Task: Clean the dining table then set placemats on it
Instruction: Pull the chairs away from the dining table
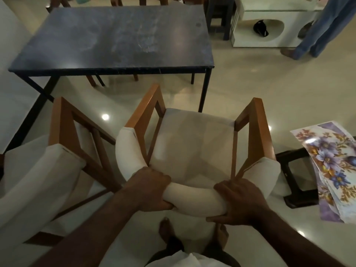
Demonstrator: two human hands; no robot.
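Left hand: the left hand (152,189) grips the padded backrest (192,197) of the middle chair (192,143). Its fingers curl over the top and the thumb tucks underneath, left of centre in the lower frame.
Right hand: the right hand (238,203) grips the same backrest further right, with the fingers wrapped over the cushion and the thumb along its near lower edge.
Middle chair: it has wooden arms and a pale seat cushion. It stands at the centre of the frame, apart from the table, with its seat facing that way.
Dining table: the dark dining table (115,39) fills the upper left and upper centre. Its top shows pale smears and a dull sheen.
Placemats: the floral placemats (331,170), purple and gold, lie in a loose stack at the right edge. They overhang a black stool (296,189), well apart from the table.
Second chair: a second chair (63,132) of the same wood and white padding stands at the left edge, just beside the middle chair.
Feet: bare feet (166,230) show at the bottom centre, below the backrest.
Other person: legs in blue jeans (317,31) stand in the upper right corner, near a white cabinet (250,35).
Floor: the glossy pale floor (269,89) carries spots of reflected light.
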